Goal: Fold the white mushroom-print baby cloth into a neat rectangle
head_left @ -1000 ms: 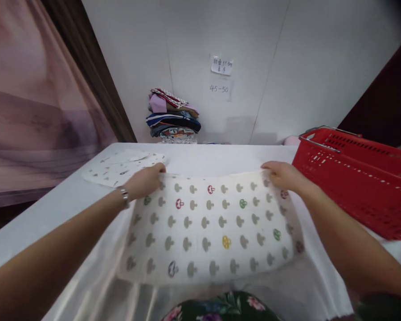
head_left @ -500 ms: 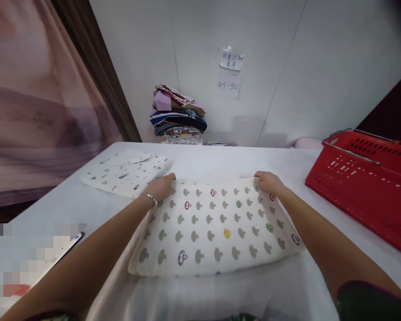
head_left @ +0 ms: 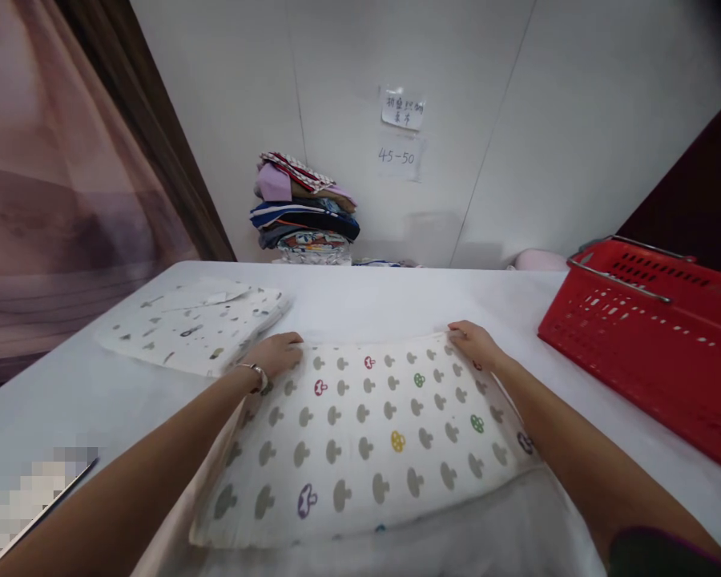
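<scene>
A white cloth with rows of grey mushroom prints and a few coloured ones (head_left: 372, 425) spreads in front of me, its near part hanging over the table's front edge. My left hand (head_left: 276, 354) pinches its far left corner, a bracelet around the wrist. At the far right corner, my right hand (head_left: 476, 344) also has its fingers closed on the fabric. The far edge runs fairly straight between both hands. Left of my left hand lies a folded white cloth with small scattered prints (head_left: 198, 328).
A red plastic basket (head_left: 637, 344) with metal handles stands on the right of the white table (head_left: 366, 300). Behind the table, a pile of folded fabrics (head_left: 306, 204) rises against the wall. Paper notes (head_left: 401, 132) hang there. A pink curtain (head_left: 66, 200) falls at the left.
Both hands have come slightly nearer and lower with the mushroom-print cloth, whose near edge now sits lower in view. The whole scene has shifted a little left as my head moved.
</scene>
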### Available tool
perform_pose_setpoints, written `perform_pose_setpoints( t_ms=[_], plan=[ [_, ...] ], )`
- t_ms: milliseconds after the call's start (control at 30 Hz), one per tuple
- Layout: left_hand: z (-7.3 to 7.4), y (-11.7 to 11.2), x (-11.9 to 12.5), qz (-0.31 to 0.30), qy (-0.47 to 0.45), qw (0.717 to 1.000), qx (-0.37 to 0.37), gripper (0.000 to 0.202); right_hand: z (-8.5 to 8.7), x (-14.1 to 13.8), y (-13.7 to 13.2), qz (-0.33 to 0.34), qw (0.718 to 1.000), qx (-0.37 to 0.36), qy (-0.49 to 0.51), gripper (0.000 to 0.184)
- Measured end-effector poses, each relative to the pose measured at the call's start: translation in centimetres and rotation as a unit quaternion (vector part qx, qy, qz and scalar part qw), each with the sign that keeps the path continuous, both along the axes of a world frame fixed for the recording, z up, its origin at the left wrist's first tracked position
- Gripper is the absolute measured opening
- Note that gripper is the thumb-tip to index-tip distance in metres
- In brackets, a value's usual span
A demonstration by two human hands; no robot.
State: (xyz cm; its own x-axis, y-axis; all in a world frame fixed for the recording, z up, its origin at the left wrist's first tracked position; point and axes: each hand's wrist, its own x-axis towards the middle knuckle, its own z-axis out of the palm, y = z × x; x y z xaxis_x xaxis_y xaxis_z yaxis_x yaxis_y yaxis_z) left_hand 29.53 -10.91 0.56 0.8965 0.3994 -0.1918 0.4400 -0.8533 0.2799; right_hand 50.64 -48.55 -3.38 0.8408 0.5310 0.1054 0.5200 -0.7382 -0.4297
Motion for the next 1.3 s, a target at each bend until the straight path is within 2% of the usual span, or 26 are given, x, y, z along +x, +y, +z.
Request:
perform_pose_setpoints(
  t_ms=[233,367,467,567,633,700,867,967,1067,1133,1300],
  plan=[
    [-1.0,-0.3,0.0,-0.017,-0.041,0.999,0.033,0.035,-1.8,1.4,0.4,0.018,0.999,0.009,-0.044,0.021],
    [-1.9,0.5,0.7,-0.044,-0.038,0.996,0.067,0.034,-1.2,1.1,0.6,0.038,0.996,0.028,-0.078,0.021],
    [-3.2,0.3,2.1,-0.104,-0.1,0.987,0.076,0.034,-0.1,0.2,1.4,0.111,0.988,0.036,-0.106,0.021],
    [-4.8,-1.4,3.8,-0.191,-0.168,0.966,0.051,0.029,0.6,-0.6,2.4,0.192,0.977,-0.003,-0.095,0.021],
    [-5.3,-3.1,4.6,-0.242,-0.196,0.949,0.041,0.026,0.6,-0.8,2.9,0.206,0.973,-0.033,-0.099,0.021],
    [-5.3,-4.5,5.1,-0.265,-0.206,0.941,0.044,0.023,0.3,-0.9,3.1,0.197,0.973,-0.049,-0.109,0.019],
    [-4.5,-5.8,4.8,-0.257,-0.221,0.939,0.059,0.019,0.0,-1.1,3.1,0.172,0.979,-0.036,-0.103,0.016],
    [-4.4,-5.8,4.6,-0.24,-0.231,0.942,0.045,0.019,0.5,-1.3,3.5,0.104,0.991,-0.02,-0.087,0.014],
    [-4.6,-5.9,4.8,-0.208,-0.232,0.95,0.022,0.018,0.6,-1.3,4.1,0.058,0.995,-0.057,-0.062,0.012],
    [-4.8,-6.0,5.1,-0.181,-0.225,0.957,0.018,0.016,0.3,-1.3,4.5,0.054,0.994,-0.081,-0.052,0.013],
    [-5.0,-6.7,5.6,-0.127,-0.15,0.98,0.035,0.014,-0.7,-1.1,4.6,0.053,0.993,-0.089,-0.054,0.017]
  ],
)
